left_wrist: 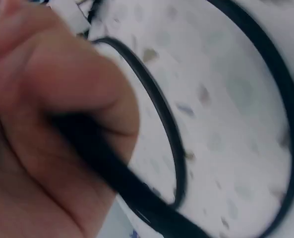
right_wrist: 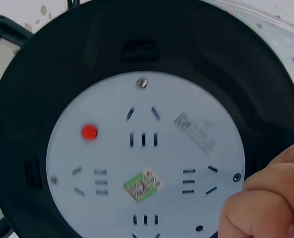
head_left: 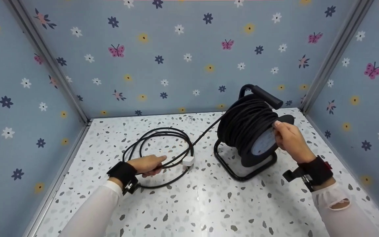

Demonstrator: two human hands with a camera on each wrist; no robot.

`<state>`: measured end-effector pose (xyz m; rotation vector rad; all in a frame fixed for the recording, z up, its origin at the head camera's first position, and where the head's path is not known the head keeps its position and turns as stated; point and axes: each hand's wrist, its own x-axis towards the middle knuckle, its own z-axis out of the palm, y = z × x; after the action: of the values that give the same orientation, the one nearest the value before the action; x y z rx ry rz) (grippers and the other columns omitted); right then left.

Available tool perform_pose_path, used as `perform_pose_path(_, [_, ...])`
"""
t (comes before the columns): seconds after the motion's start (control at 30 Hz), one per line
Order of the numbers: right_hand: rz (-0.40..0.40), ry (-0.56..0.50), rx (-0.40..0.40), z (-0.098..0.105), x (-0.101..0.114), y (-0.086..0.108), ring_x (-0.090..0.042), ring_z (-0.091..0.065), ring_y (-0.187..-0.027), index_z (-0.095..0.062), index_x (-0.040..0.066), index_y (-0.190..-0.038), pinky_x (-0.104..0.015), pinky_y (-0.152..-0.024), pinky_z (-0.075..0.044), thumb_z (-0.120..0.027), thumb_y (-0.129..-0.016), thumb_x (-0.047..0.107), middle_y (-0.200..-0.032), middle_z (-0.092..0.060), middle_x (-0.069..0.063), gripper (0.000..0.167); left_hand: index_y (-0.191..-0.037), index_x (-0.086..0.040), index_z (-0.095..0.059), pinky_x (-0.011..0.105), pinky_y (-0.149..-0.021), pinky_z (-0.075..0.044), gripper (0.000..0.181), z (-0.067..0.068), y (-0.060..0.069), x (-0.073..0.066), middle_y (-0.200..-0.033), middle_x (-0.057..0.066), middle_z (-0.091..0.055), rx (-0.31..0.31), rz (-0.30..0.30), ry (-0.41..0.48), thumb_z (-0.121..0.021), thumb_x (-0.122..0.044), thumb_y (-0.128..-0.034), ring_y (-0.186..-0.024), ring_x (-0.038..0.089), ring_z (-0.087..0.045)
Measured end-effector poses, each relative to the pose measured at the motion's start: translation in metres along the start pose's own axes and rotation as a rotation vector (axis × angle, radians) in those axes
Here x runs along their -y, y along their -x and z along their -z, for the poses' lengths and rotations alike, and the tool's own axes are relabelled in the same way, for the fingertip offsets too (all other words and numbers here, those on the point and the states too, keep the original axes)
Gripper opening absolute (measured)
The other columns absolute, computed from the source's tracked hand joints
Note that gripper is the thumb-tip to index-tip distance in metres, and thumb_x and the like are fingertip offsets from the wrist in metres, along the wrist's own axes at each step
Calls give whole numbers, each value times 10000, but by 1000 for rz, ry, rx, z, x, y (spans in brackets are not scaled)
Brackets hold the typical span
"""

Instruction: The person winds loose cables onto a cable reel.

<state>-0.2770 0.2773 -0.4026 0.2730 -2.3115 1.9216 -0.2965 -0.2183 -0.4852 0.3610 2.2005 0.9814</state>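
A black cable reel (head_left: 250,128) stands on its tubular stand at the right, thick with wound cable. My right hand (head_left: 290,138) grips the rim of its side disc; in the right wrist view the curled fingers (right_wrist: 265,203) lie at the edge of the socket face (right_wrist: 147,148). Loose cable (head_left: 166,133) lies in several loops at the left, one strand running up to the reel. My left hand (head_left: 148,164) holds the cable (left_wrist: 112,163), which passes through its curled fingers in the left wrist view. Beside that hand is a white plug (head_left: 188,161).
The speckled white tabletop (head_left: 176,210) carries the reel and loops. Blue patterned panels (head_left: 176,65) enclose it at the back and both sides, joined by metal corner posts. The reel's handle (head_left: 266,97) rises near the back panel.
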Motion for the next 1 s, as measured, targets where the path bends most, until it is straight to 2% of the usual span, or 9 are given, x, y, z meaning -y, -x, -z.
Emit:
perform_pose_path(0.17, [1,11,-4,8,0,-4,-22,-278,-437,-480,28,-761,-268,-431,-200,-417,-1181,219,-529,-330,96,465,-557,-211,-434,234,-509,-257,661,8,13,7,-505,-124,-328,-47,-159,-87,-429,-475,-1163,-457,52,-230])
perform_pose_path(0.3, [11,37,-5,10,0,-6,-34,-281,-450,-471,-28,-789,-288,-440,-199,-424,-1183,223,-540,-327,77,469,-537,-211,-408,226,-504,-234,660,5,22,-2,-506,-140,-300,-10,-257,-87,-507,-449,-1144,-459,43,-210])
perform_pose_path(0.43, [6,99,-18,13,0,-8,-55,-319,-462,-485,-27,-812,-256,-448,-258,-437,-1184,243,-548,-355,62,462,-520,-220,-385,219,-495,-215,667,-7,24,-16,-501,-148,-288,41,-314,-106,-535,-432,-1135,-456,35,-198])
perform_pose_path(0.53, [2,173,-36,17,-2,-11,-67,-352,-471,-507,16,-813,-231,-469,-318,-446,-1183,263,-551,-376,68,449,-516,-229,-383,220,-496,-210,674,-19,19,-23,-497,-149,-291,73,-330,-120,-513,-444,-1141,-457,34,-201])
perform_pose_path(0.67, [18,285,-75,24,-6,-15,-70,-370,-482,-520,42,-790,-235,-492,-333,-442,-1182,278,-555,-395,93,464,-519,-225,-395,222,-490,-205,677,-30,11,-28,-495,-143,-296,77,-343,-92,-477,-446,-1154,-453,38,-208])
perform_pose_path(0.87, [82,491,-140,34,-13,-19,-75,-401,-526,-485,115,-736,-262,-557,-340,-435,-1174,293,-597,-430,92,475,-525,-231,-424,221,-474,-211,669,-37,-4,-34,-493,-140,-311,21,-334,-60,-450,-442,-1160,-444,48,-220])
perform_pose_path(1.0, [91,539,-155,42,-17,-20,-82,-421,-535,-483,128,-739,-272,-565,-356,-438,-1171,303,-621,-446,79,468,-520,-241,-411,228,-489,-215,677,-42,-14,-41,-495,-138,-306,-40,-330,-63,-443,-447,-1163,-456,54,-217])
